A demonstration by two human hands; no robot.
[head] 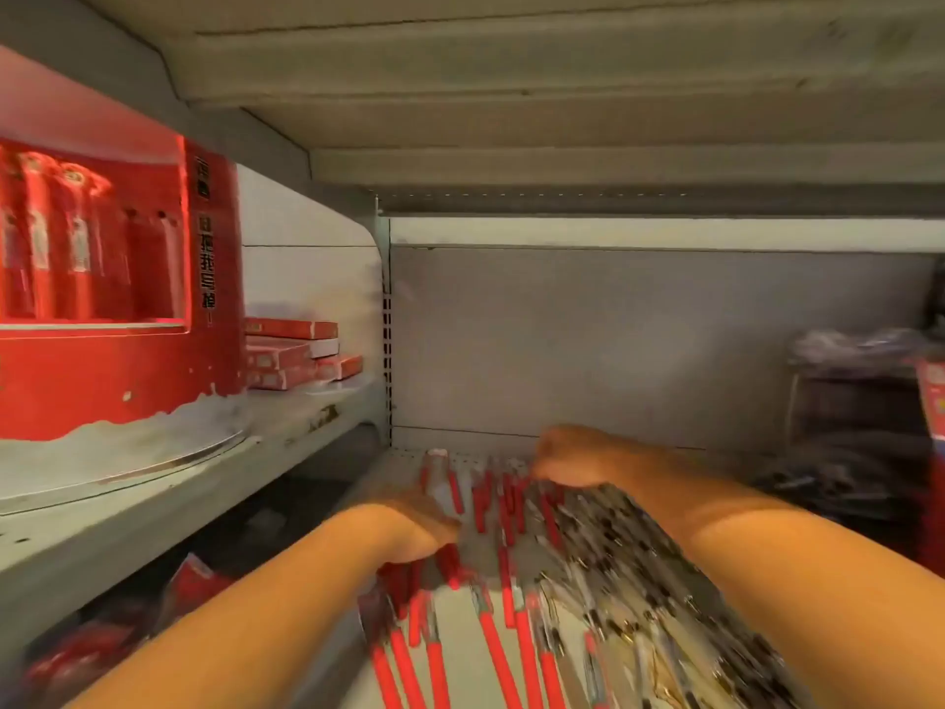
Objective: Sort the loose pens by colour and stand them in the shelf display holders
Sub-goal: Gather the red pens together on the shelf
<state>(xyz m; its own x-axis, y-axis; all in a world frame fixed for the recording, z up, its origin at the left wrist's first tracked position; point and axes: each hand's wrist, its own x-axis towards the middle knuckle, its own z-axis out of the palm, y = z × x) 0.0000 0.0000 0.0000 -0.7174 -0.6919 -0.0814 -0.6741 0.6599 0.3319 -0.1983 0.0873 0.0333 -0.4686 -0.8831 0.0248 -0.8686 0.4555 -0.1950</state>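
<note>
Red barrels, loose stock: red pens (pixel 491 637), many, strewn lengthwise on the pale lower shelf (pixel 460 672) from 6 o'clock up to centre, most lying roughly parallel and pointing toward 12 o'clock.

Black-and-clear pens (pixel 613 545): a dense loose heap just beside the red lot on its 3 o'clock side, running from centre down to 5 o'clock. The two colours touch and mingle along the seam.

Left hand (pixel 409 524): just off centre toward 7 o'clock, back upward, fingers curled down onto a bunch of red pens. Blur hides whether they are gripped.

Right hand (pixel 567 458): just off centre toward 1 o'clock, at the far end of the black heap, knuckles up, fingers bent down into the pens. Grip cannot be told here either.

Red display box (pixel 102 381): 9 o'clock, upright on the upper shelf (pixel 204 483), with a clear window showing red packs and dark lettering down its right edge.

Flat red boxes (pixel 291 355): a small stack on the same shelf, between the display box and centre.

Back panel (pixel 613 340): grey, 12 to 2 o'clock.

Dark rack (pixel 844 401): 3 o'clock, blurred, contents unreadable
</note>
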